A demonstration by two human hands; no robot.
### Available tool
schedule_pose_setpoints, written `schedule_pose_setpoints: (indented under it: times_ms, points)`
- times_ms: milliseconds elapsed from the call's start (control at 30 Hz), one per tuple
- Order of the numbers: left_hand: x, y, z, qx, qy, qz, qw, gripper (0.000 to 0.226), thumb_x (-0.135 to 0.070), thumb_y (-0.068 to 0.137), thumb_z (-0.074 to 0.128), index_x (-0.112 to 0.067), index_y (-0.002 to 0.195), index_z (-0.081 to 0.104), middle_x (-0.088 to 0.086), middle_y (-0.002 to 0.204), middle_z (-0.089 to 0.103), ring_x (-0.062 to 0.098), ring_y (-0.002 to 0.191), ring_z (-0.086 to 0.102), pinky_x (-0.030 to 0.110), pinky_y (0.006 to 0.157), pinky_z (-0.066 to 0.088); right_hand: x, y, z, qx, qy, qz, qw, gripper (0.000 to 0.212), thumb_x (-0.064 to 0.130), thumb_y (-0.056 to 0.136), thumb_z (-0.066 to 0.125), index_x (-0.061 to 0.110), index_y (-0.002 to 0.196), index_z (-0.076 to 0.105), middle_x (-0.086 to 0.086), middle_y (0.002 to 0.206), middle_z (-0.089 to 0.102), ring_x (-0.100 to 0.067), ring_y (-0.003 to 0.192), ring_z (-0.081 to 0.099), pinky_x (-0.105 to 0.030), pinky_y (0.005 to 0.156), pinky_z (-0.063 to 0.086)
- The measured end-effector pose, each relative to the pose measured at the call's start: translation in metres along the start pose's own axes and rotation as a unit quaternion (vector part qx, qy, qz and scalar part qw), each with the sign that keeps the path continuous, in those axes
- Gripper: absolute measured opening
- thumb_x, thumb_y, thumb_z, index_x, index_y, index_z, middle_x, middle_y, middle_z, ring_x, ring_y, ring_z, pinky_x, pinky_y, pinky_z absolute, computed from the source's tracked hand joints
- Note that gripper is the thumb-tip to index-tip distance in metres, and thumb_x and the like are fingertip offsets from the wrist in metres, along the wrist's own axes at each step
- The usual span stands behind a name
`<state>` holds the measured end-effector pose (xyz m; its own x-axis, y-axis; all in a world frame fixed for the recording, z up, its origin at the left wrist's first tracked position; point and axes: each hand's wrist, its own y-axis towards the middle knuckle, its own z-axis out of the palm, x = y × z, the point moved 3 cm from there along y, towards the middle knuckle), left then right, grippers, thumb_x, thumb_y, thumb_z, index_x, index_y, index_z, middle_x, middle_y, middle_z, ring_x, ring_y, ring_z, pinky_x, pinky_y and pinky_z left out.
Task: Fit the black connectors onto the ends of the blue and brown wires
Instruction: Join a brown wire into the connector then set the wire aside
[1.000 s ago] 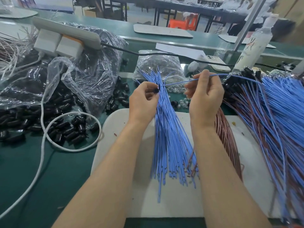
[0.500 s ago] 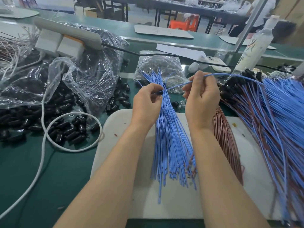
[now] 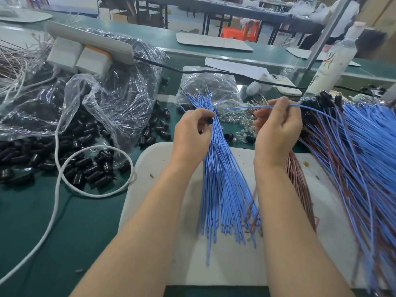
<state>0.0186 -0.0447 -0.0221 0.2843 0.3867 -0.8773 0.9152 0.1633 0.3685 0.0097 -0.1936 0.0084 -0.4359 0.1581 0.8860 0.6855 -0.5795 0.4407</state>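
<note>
Black connector (image 3: 209,120): held at the fingertips of the left hand (image 3: 191,136), pinched between thumb and forefinger, with the other fingers curled in behind. It is raised above the bundle of blue wires (image 3: 222,189) that lies on the white board (image 3: 171,254). Which way its opening faces is too small to tell.

Handling, connector: judged small, light and firm enough to take a pinch without deforming. Hold it by its sides and leave the mouth clear.

Blue wire (image 3: 252,107): pinched in the right hand (image 3: 277,133) between thumb and curled fingers. Its free end projects left toward the connector. The tip and the connector are near each other but apart. The remainder of the wire trails right, over the heap of blue and brown wires (image 3: 353,151).

Handling, wire: judged thin, light and flexible. It is likely to bow or buckle if pushed from far back. A grip close to the tip leaves a short, stiffer length for insertion. The present grip leaves a fair length free.

Hand pose: both forearms enter from the lower edge. The wrists are lifted off the board and the backs of the hands face the camera. The right wrist is above the brown wires (image 3: 297,181).

Supply: loose connectors (image 3: 85,168) lie on the desk (image 3: 32,221), to the left.
</note>
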Motion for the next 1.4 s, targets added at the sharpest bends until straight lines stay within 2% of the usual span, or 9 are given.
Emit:
schedule_pose_setpoints:
  times_ms: [167,433,633,800,1167,1300,1400]
  points:
    - [-0.0033,-0.001,-0.0001,-0.003,-0.014,0.004,1.0,0.027,0.005,0.088,0.053,-0.015,0.102,0.067,-0.001,0.105,0.06,-0.003,0.085,0.057,0.005,0.082,0.044,-0.0044,-0.0011,0.0026,0.017,-0.01,0.026,0.999,0.028,0.023,0.102,0.039,0.018,0.079,0.052,-0.002,0.066,0.06,-0.008,0.051,0.051,-0.024,0.056,0.044]
    - [-0.0047,-0.0024,0.0011,0.014,-0.019,0.009,1.0,0.025,0.001,0.09,0.056,-0.016,0.105,0.067,-0.003,0.101,0.058,0.002,0.086,0.059,0.006,0.083,0.045,-0.0048,0.0003,0.0011,0.003,-0.008,0.028,1.0,0.03,0.023,0.102,0.038,0.018,0.075,0.051,-0.002,0.064,0.06,-0.007,0.05,0.052,-0.022,0.056,0.045]
    - [-0.0025,-0.0017,0.0006,0.009,-0.011,-0.003,1.0,0.023,-0.001,0.088,0.058,-0.023,0.094,0.061,0.002,0.1,0.064,0.011,0.089,0.061,0.019,0.084,0.05,-0.0009,-0.0013,0.0023,0.0,-0.015,-0.008,1.0,0.031,0.024,0.102,0.038,0.02,0.074,0.05,0.0,0.061,0.058,-0.009,0.051,0.053,-0.025,0.056,0.046]
    - [-0.0018,-0.0022,0.0022,0.01,0.005,0.007,1.0,0.022,-0.001,0.087,0.059,-0.023,0.094,0.06,0.002,0.097,0.064,0.01,0.085,0.06,0.014,0.08,0.047,-0.0002,-0.0025,0.0037,0.012,-0.043,-0.038,0.998,0.031,0.026,0.101,0.039,0.022,0.072,0.049,0.008,0.056,0.057,-0.009,0.05,0.054,-0.036,0.06,0.05]
    - [-0.0021,-0.0026,0.0021,0.016,0.031,0.026,0.999,0.019,-0.002,0.088,0.058,-0.013,0.102,0.066,0.001,0.098,0.063,0.011,0.085,0.059,0.015,0.08,0.045,-0.001,-0.0022,0.0024,0.018,-0.066,-0.06,0.996,0.03,0.028,0.1,0.039,0.022,0.073,0.049,0.01,0.056,0.057,-0.007,0.05,0.056,-0.039,0.062,0.053]
    - [-0.0039,-0.0043,0.0032,0.019,0.03,0.036,0.999,0.019,-0.003,0.088,0.059,-0.013,0.102,0.066,0.0,0.097,0.061,0.005,0.08,0.057,0.012,0.08,0.044,-0.0004,-0.0061,0.0071,0.048,-0.081,-0.056,0.994,0.029,0.027,0.101,0.039,0.014,0.078,0.052,0.005,0.06,0.06,-0.016,0.057,0.059,-0.041,0.066,0.053]
    - [-0.0051,-0.0048,0.0048,0.029,0.036,0.045,0.998,0.018,-0.007,0.089,0.061,-0.012,0.104,0.068,-0.001,0.096,0.06,0.001,0.08,0.054,0.012,0.082,0.043,-0.001,-0.0082,0.0102,0.079,-0.06,-0.032,0.995,0.029,0.026,0.102,0.04,0.018,0.076,0.053,0.005,0.061,0.06,-0.009,0.055,0.059,-0.032,0.062,0.052]
